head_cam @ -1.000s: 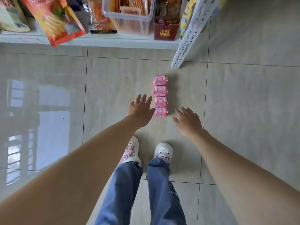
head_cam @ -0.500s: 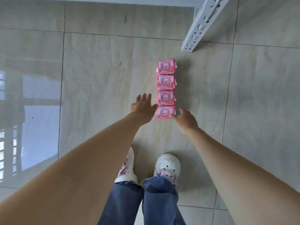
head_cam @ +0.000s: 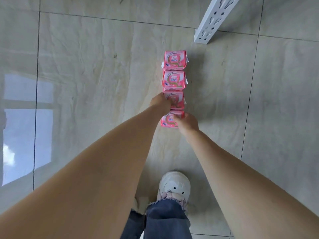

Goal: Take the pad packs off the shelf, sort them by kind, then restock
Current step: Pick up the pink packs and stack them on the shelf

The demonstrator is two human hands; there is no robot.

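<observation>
Several pink pad packs lie in a straight row on the tiled floor (head_cam: 86, 69). The farthest pack (head_cam: 175, 59) and the second pack (head_cam: 174, 81) lie free. My left hand (head_cam: 160, 103) grips the third pack (head_cam: 177, 100) from its left side, fingers curled over it. My right hand (head_cam: 187, 122) grips the nearest pack (head_cam: 168, 120) from its right side, covering part of its top. Both arms reach straight down from above.
A white perforated shelf upright (head_cam: 213, 19) meets the floor at the upper right, just beyond the row. My white shoe (head_cam: 174, 184) and blue jeans leg (head_cam: 165, 219) stand below the packs. Window light reflects on the floor at left.
The view has tilted down and closer, so the shelf goods are gone from sight. Both hands have dropped from beside the row onto the two nearest packs and curled round them.
</observation>
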